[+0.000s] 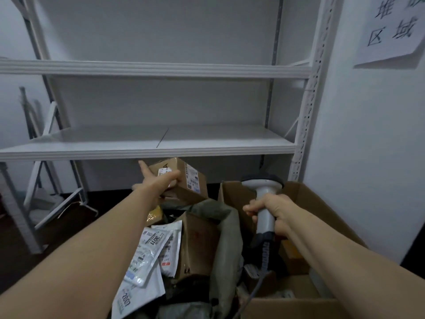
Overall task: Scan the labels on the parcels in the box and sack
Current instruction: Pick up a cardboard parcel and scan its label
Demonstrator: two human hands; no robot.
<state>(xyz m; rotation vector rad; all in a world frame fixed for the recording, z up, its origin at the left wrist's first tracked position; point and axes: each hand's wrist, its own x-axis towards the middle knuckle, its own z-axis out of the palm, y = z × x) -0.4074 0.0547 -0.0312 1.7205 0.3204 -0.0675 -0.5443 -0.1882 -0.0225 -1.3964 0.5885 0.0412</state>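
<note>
My left hand holds a small brown cardboard parcel up just under the lower shelf, thumb on top and index finger pointing out; white labels show on its top and side. My right hand grips the handle of a grey handheld barcode scanner, its head level with the parcel and to its right, coiled cable hanging down. Below lies a grey-green sack holding white mailer bags and a brown carton. To the right stands an open cardboard box with parcels inside.
A white metal shelving rack stands straight ahead, its lower shelf just above the held parcel. A white wall with a paper sign is at the right. Folded white frames lean at the left on the dark floor.
</note>
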